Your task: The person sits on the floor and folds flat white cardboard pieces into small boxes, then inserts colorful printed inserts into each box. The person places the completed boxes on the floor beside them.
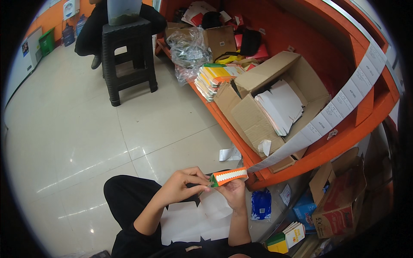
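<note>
A small orange, white and green carton (231, 175) is held between my two hands above my lap. My left hand (186, 184) pinches its green end with thumb and fingers. From below and the right side, my right hand (233, 192) grips the same carton, its fingers partly hidden behind it. White flat card blanks (183, 223) with cut edges lie across my lap, just under the hands. Something pale and see-through shows below the carton between my hands; I cannot tell what it is.
On the orange shelf (241, 148) stand an open cardboard box (245, 114) of white card blanks, stacked cartons (214, 79) and crumpled clear plastic (189, 49). A long label strip (340, 107) hangs across it. Right of me lie a blue packet (261, 205) and more cartons (295, 234). A person sits behind a black stool (129, 32).
</note>
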{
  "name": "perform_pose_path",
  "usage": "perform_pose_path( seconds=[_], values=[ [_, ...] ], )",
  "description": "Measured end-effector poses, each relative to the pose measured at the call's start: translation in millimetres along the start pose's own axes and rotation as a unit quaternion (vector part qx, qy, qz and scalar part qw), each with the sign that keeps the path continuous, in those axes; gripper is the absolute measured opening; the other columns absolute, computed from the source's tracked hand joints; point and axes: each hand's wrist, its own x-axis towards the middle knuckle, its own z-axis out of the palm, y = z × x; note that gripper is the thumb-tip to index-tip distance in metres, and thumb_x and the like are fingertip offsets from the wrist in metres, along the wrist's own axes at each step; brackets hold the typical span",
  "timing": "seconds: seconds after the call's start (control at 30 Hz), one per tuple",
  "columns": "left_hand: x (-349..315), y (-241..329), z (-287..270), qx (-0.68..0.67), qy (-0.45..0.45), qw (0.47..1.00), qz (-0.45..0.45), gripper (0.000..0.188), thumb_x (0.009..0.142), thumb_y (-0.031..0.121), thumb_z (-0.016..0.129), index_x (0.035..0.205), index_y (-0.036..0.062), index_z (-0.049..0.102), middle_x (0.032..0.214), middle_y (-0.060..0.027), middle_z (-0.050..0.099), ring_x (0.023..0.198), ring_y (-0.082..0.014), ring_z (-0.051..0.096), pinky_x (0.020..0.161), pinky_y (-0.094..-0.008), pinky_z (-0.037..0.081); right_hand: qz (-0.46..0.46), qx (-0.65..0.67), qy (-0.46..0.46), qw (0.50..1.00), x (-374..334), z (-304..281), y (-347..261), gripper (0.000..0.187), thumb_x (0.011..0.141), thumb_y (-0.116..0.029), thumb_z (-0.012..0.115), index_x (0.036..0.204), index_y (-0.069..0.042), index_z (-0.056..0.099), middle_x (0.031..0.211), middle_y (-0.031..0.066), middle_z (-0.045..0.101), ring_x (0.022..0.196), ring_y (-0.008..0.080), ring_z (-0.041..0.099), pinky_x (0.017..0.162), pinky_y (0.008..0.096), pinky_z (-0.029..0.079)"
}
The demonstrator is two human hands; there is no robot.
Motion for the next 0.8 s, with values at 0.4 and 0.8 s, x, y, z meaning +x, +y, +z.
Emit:
perform_pose_path(
  seconds=[0.4, 0.8],
  values=[
    [-4.1, 15.2, 3.5, 0.12, 0.016, 0.993, -0.014, 0.014, 0.079, 0.009, 0.075, 0.092, 0.003, 0.074, 0.089, -0.0085, 0.07, 0.083, -0.0194, 0.068, 0.071, -0.028, 0.054, -0.032, -0.041, 0.023, 0.998, -4.8, -4.1, -0.2, 0.021, 0.08, 0.009, 0.07, 0.099, 0.002, 0.067, 0.101, 0.0086, 0.067, 0.095, 0.0162, 0.064, 0.085, 0.0292, 0.051],
    [-6.2, -5.6, 19.4, 0.136, 0.043, 0.989, 0.037, 0.019, 0.077, 0.009, 0.078, 0.091, 0.0009, 0.07, 0.102, -0.0103, 0.07, 0.09, -0.0211, 0.069, 0.074, -0.0286, 0.055, -0.055, -0.163, 0.016, 0.985, -11.7, -1.6, -8.8, 0.02, 0.083, 0.007, 0.066, 0.104, 0.004, 0.067, 0.106, 0.0089, 0.066, 0.1, 0.017, 0.062, 0.09, 0.0307, 0.048]
  ],
)
